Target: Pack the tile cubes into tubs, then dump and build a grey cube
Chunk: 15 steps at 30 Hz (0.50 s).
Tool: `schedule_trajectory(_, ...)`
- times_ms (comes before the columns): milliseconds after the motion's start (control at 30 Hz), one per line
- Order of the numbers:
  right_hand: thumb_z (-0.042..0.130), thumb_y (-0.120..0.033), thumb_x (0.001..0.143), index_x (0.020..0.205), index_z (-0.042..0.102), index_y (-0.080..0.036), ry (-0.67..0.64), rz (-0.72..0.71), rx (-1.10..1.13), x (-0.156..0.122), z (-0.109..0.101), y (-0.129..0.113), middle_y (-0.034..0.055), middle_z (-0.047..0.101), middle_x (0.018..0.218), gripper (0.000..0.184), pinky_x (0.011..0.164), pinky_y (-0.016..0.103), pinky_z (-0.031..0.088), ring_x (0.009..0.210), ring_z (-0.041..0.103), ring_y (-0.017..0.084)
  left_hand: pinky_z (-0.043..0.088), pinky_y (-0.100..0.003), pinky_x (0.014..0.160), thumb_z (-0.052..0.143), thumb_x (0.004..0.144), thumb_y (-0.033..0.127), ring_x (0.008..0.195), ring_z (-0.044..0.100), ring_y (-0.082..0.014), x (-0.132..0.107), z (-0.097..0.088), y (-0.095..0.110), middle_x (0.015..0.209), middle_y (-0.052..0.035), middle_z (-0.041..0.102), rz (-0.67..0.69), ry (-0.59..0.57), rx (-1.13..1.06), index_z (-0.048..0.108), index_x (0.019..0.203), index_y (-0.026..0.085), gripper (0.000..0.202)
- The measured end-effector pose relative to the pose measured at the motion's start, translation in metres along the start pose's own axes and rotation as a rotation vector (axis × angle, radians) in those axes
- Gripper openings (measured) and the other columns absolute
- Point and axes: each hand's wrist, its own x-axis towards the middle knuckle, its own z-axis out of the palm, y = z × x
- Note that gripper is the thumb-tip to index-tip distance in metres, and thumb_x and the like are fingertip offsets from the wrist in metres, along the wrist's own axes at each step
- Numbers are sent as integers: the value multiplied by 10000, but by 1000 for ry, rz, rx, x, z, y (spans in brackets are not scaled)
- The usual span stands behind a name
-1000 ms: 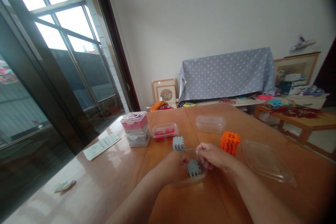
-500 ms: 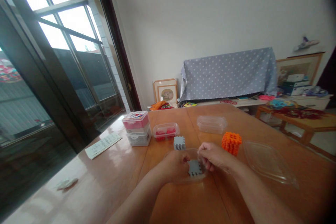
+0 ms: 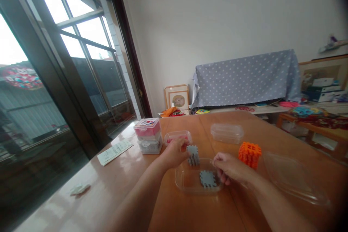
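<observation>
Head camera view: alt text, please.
A left hand and right hand reach over a clear plastic tray holding a flat grey slotted block. A grey slotted cube stands at the tray's far edge; an orange cube sits nearby.

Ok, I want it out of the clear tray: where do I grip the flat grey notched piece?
Pinch the flat grey notched piece by two opposite edges, coming down from above with the right hand, which is closest. It lies flat in the clear plastic tray, so its notched rim likely gives fingertips more purchase than its flat top.
</observation>
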Motion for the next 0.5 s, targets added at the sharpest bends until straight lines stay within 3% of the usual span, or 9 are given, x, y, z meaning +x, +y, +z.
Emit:
schedule_trajectory(133, 469, -351, 994, 883, 505, -214, -3, -5, -15, 1, 0, 0, -35, 623, 575, 180, 388, 175, 399, 439, 582, 107, 439, -427, 1067, 758, 760, 317, 1207, 594, -310, 5, -3, 1, 1310, -126, 660, -7, -113, 78, 649, 1285, 188, 551)
schedule_trajectory(300, 486, -336, 989, 887, 511, -216, -11, 20, -31, 1, 0, -1, -33, 627, 584, 160, 403, 178, 408, 450, 594, 106, 481, -376, 984, 745, 754, 263, 1158, 625, -283, 12, -1, -5, 1284, -110, 676, -16, -198, 67, 623, 1328, 198, 591)
schedule_trajectory(500, 471, -310, 991, 882, 515, -212, -10, 10, -23, -2, 0, -4, -29, 627, 589, 153, 400, 184, 399, 449, 578, 106, 489, -333, 933, 736, 750, 234, 1079, 645, -246, 14, 6, -13, 1205, -89, 701, 17, -143, 46, 653, 1253, 186, 511)
